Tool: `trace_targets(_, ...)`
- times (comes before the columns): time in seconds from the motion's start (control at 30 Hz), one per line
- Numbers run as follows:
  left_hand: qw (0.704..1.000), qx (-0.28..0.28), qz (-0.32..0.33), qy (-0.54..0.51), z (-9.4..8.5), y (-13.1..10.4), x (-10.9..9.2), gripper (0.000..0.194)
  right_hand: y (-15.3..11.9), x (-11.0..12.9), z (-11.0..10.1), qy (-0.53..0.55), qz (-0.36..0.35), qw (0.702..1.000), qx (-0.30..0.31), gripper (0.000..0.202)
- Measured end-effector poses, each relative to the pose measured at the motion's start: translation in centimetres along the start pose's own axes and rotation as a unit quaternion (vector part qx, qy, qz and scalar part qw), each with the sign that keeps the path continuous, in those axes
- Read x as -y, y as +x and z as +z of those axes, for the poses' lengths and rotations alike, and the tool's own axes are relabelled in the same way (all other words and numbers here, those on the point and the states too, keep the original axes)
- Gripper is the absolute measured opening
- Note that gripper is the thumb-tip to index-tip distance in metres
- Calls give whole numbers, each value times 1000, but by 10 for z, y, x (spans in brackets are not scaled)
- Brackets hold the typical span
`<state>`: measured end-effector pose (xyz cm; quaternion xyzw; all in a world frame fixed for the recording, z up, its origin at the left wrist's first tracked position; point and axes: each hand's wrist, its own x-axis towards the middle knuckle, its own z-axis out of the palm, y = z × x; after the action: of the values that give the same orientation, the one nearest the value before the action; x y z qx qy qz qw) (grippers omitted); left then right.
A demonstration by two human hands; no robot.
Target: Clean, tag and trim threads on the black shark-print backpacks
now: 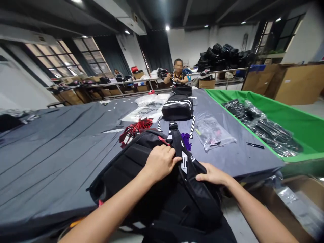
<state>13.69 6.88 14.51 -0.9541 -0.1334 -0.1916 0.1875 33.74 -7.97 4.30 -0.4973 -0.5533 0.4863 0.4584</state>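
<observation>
A black backpack (pixel 131 162) lies at the near edge of the grey-covered table, its back panel up. My left hand (pixel 160 160) is closed on the pack near its top, the thumb against a shoulder strap. That black shoulder strap (pixel 184 158) carries a white logo and a buckle at its upper end. My right hand (pixel 212 174) grips the strap's padded part from the right, thumb on top; its other fingers are mostly hidden. Beyond my hands lie a bundle of red tags (pixel 136 130), a purple cloth piece (pixel 186 141) and a second black bag (pixel 177 109) with striped straps.
A clear plastic bag (pixel 214 132) and a black pen (pixel 255 145) lie on the table's right. A green bin (pixel 307 126) holds plastic-wrapped black goods. Across the table, a person (pixel 178 76) handles something striped. Cardboard boxes (pixel 298 84) stand at the right.
</observation>
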Motion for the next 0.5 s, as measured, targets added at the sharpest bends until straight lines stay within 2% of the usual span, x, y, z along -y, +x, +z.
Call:
trace_targets(0.1, 995, 51, 53, -67, 17, 0, -17, 31, -1, -25, 1, 6, 12, 999, -36, 64)
trace_targets(0.17, 993, 52, 59, -90, 29, -3, -14, 31, 1, -38, 5, 14, 17, 998, -57, 66)
trace_targets(0.2, 993, 49, 57, -91, 32, -6, -5, 34, 3, -42, 6, 14, 19, 998, -59, 65)
trace_targets(0.27, 996, 40, 39, -74, 33, -13, 24, 39, 7, -46, 8, 8, 22, 998, -56, 62)
trace_targets(0.33, 999, 29, 6, -36, 27, -22, 59, 44, 11, -48, 7, 4, 22, 998, -58, 60)
trace_targets(0.4, 1000, 23, -9, -1, 19, -31, 84, 44, 14, -52, 5, 5, 21, 998, -60, 59)
trace_targets(0.43, 1000, 21, -10, 9, 16, -36, 89, 43, 14, -53, 4, 2, 25, 998, -59, 58)
trace_targets(0.5, 1000, 14, -12, 10, 16, -43, 85, 40, 12, -52, 3, -42, 49, 995, -75, 55)
